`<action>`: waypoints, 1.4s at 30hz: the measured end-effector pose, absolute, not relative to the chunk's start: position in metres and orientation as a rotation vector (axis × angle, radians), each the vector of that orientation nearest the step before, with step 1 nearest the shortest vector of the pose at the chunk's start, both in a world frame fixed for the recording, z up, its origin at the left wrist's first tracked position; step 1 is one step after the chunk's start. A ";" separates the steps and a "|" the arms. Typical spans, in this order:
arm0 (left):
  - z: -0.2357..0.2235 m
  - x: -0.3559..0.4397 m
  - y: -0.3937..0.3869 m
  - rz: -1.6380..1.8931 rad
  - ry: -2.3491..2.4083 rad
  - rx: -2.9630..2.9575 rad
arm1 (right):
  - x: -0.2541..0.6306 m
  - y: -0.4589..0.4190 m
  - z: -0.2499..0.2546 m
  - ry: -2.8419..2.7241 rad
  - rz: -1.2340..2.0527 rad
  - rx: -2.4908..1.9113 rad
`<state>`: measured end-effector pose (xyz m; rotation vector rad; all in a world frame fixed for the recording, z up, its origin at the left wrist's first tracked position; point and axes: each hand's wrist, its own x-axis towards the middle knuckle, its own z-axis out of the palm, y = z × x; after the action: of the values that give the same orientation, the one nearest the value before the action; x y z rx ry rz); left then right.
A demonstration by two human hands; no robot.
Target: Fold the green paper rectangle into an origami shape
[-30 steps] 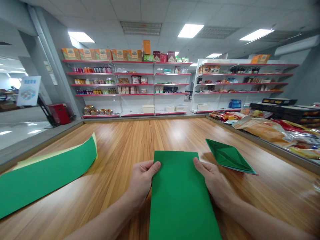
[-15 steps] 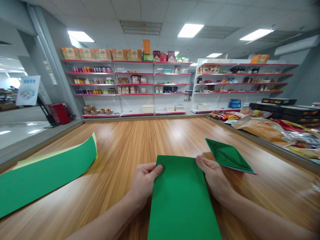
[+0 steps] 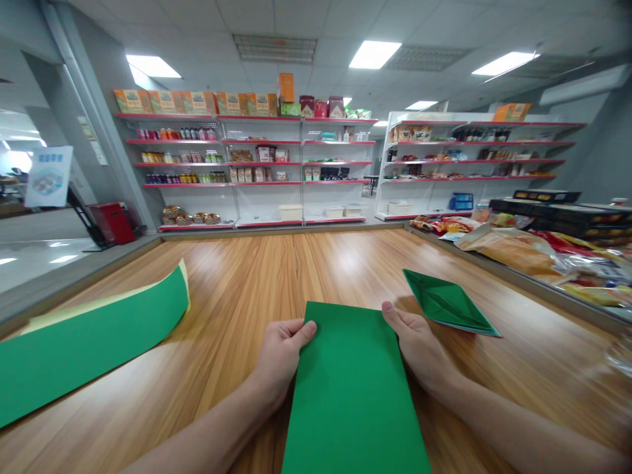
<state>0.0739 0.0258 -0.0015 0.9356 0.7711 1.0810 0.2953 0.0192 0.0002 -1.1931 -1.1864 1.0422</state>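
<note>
A green sheet of paper [image 3: 353, 388] with straight edges stretches from between my hands down past the bottom of the view. My left hand [image 3: 284, 352] pinches its far left corner, thumb on top and fingers underneath. At the far right corner my right hand [image 3: 419, 342] grips the edge, its thumb along the top. Just beyond the right hand lies a folded green paper piece [image 3: 449, 301] with creases and thin coloured edges. A long green paper strip [image 3: 99, 332] with a pale yellow underside rests to the left, its far end curling upward.
The wood-grain table [image 3: 237, 276] has a raised rim. Packaged snacks [image 3: 513, 250] and black boxes [image 3: 567, 217] sit beyond its right edge. Stocked shelves [image 3: 261, 161] stand across the back. A sign [image 3: 48, 176] and a red box [image 3: 112, 222] are at the left.
The view has shifted slightly, so hands and sheet appear a little further left and higher. Both hands keep their hold on the paper.
</note>
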 end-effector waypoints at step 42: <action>-0.001 0.064 0.041 1.314 0.857 0.778 | 0.289 0.010 0.002 -1.706 1.248 -1.073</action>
<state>0.0636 0.0410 -0.0014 0.7776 0.8573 1.3141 0.2890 0.0095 0.0020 -1.0726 -1.7059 1.2482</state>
